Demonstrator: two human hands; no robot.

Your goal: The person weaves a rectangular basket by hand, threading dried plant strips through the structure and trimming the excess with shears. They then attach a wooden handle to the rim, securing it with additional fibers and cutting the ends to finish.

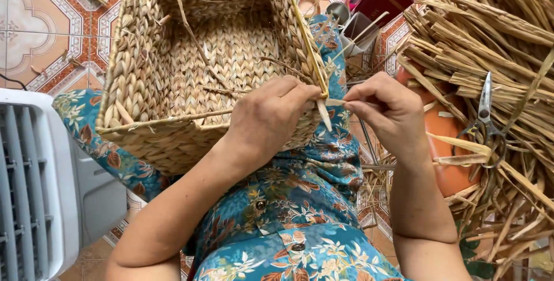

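A rectangular woven straw basket [150,79] rests on my lap, its opening facing me. My left hand [268,116] grips the basket's right rim, thumb and fingers pinching a pale yellow strip [304,44] that runs along that rim. My right hand [386,108] pinches the short free end of a straw strand [334,102] just right of the rim, fingertips almost touching the left hand's. Loose strands stick out inside the basket.
A large bundle of dried straw [496,44] lies at the right with scissors [486,108] on it, over an orange tub [447,142]. A red box and small containers [369,4] stand at the top. A white plastic appliance [34,188] sits at the left on patterned floor tiles.
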